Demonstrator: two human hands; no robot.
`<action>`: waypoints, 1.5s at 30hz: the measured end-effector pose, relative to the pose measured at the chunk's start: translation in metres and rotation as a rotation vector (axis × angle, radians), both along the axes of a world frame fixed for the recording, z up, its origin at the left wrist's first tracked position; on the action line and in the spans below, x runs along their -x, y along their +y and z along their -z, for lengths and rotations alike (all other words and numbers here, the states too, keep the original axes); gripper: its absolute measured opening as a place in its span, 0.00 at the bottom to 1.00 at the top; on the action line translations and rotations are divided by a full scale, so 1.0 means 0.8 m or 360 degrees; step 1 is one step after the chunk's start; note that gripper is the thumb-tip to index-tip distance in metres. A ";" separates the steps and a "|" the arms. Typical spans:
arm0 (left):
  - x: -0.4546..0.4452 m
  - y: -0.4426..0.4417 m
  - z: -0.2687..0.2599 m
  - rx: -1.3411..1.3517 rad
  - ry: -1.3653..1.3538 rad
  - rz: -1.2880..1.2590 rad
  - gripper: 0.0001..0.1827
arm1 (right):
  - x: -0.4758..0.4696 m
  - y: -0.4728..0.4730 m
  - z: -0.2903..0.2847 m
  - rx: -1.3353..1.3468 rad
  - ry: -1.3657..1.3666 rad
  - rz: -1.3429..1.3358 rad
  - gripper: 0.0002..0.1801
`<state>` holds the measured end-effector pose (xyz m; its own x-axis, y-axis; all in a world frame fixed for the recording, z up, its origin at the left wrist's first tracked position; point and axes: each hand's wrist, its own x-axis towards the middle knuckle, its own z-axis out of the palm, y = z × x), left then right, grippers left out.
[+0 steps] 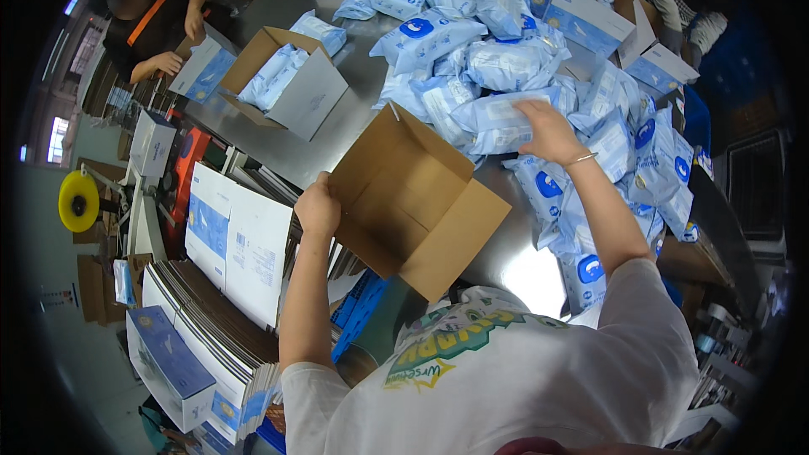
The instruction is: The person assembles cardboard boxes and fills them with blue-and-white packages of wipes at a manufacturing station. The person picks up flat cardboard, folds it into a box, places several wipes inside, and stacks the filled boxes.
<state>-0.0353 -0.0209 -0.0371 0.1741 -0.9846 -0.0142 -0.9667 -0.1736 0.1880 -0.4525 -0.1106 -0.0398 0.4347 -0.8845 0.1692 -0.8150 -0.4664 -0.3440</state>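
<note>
My left hand (318,207) grips the left wall of an empty cardboard box (404,202), whose mouth faces up towards me, flaps spread. To the right, my right hand (548,133) lies on a white and blue soft plastic pack (502,123) at the near side of a heap, fingers spread and thumb apart. Whether the fingers press on the pack cannot be told. Many similar packs (430,38) are piled on the metal table (272,151). Beyond the box, on the left, stands an open carton (316,95) with several packs inside.
Flattened cartons (208,322) are stacked at the left, beside a closed box (170,360). A person (152,25) handles a carton at the upper left; another person's gloved hands (701,38) are at a carton at the upper right. Filled cartons (588,19) line the far edge.
</note>
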 end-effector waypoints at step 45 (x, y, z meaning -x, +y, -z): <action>-0.080 -0.107 -0.025 0.0592 -0.0261 -0.0024 0.15 | -0.138 -0.018 0.116 -0.0062 -0.0444 0.0638 0.40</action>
